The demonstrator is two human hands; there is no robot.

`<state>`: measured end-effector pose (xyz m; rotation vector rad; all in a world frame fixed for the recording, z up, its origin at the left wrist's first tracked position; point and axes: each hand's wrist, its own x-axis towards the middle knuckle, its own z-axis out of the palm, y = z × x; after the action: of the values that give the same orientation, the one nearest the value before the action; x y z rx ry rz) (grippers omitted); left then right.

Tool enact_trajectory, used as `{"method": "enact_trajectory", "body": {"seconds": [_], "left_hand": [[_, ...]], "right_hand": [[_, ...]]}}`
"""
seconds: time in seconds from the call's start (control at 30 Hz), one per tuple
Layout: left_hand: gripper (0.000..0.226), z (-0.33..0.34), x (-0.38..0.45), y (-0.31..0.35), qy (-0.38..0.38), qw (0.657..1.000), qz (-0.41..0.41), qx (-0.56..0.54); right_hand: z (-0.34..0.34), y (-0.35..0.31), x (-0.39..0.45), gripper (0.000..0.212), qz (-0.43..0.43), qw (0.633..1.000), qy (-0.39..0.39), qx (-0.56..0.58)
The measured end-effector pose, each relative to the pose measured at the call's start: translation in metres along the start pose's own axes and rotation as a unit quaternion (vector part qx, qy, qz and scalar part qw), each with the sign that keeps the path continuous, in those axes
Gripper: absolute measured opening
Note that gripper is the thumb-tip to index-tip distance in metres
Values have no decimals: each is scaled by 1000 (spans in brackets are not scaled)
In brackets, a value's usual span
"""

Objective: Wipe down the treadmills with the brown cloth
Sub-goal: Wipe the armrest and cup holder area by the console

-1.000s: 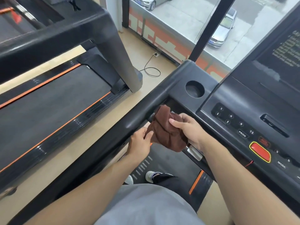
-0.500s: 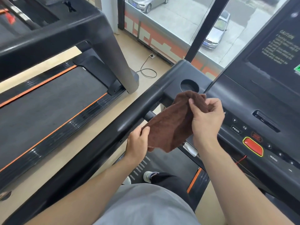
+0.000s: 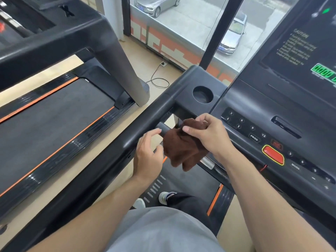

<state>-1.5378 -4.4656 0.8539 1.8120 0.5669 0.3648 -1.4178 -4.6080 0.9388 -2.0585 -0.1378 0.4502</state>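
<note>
A pale beige gym floor (image 3: pixel 169 73) runs out beyond both hands to a wall of tall windows (image 3: pixel 190 28) in dark frames, with two silver cars (image 3: pixel 231 36) parked outside. Two machines fill the room on either side of the hands. The black treadmill with a control console (image 3: pixel 269 113) lies under and to the right of the hands; its thick black side rail (image 3: pixel 101 160) passes just left of the left hand and runs up towards the windows. Well to the left of the left hand stands a second black treadmill with an orange-edged belt deck (image 3: pixel 54 120) and a grey upright post (image 3: pixel 125 73).

The brown terry cloth (image 3: pixel 183 151) is bunched between the two hands, draped over a short black handle bar (image 3: pixel 164 129). Its long axis runs from the upper end at the right thumb down and slightly right, and the loose end hangs free, pointing at the belt below.

The right hand (image 3: pixel 209 135) pinches the cloth's upper part, fingers curled round it. The left hand (image 3: pixel 148 155) is loosely curled just left of the cloth, fingertips near the bar; whether it touches the cloth I cannot tell.

Beyond the right hand sits a round cup recess (image 3: pixel 202 94). To its right are white-numbered keys (image 3: pixel 241 120) and a red oval stop button (image 3: pixel 273 154). A thin black power cable (image 3: pixel 158 79) loops on the floor beyond the left hand. Below the hands a white shoe (image 3: pixel 163 197) rests on the belt.
</note>
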Motion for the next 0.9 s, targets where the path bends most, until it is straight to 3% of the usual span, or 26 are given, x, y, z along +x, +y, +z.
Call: {"method": "enact_trajectory", "body": {"seconds": [0.07,0.13,0.2,0.27,0.33,0.5,0.6,0.67,0.7,0.77,0.9], "left_hand": [[60,-6,21,16,-57,997,50,-23],[71,-14,42,40,-209,976,60,-30],[61,-19,53,67,-356,933,44,-43],[37,-21,57,83,-395,916,36,-67],[15,-25,56,92,-381,916,26,-120],[35,-33,49,90,-354,919,-11,-172],[31,-24,60,80,-299,951,0,-77],[26,-18,78,74,-197,978,12,65],[26,-17,86,71,-154,976,20,156],[38,-15,100,62,-108,955,35,273],[48,-13,122,29,-74,953,58,289]], "right_hand": [[-16,-21,-11,34,-77,993,-90,0],[-32,-44,-22,33,-125,980,-152,13],[-48,-63,-28,31,-156,974,-162,19],[-62,-76,-31,31,-176,973,-145,-25],[-77,-79,-31,37,-172,973,-127,-88],[-103,-72,-37,45,-140,964,-140,-176],[-95,-67,-19,45,-149,956,-75,-242],[-76,-61,4,66,-169,932,-18,-321],[-63,-54,16,82,-174,911,-23,-374],[-28,-33,32,98,-142,888,-74,-431],[47,25,31,100,6,895,-200,-400]]}}
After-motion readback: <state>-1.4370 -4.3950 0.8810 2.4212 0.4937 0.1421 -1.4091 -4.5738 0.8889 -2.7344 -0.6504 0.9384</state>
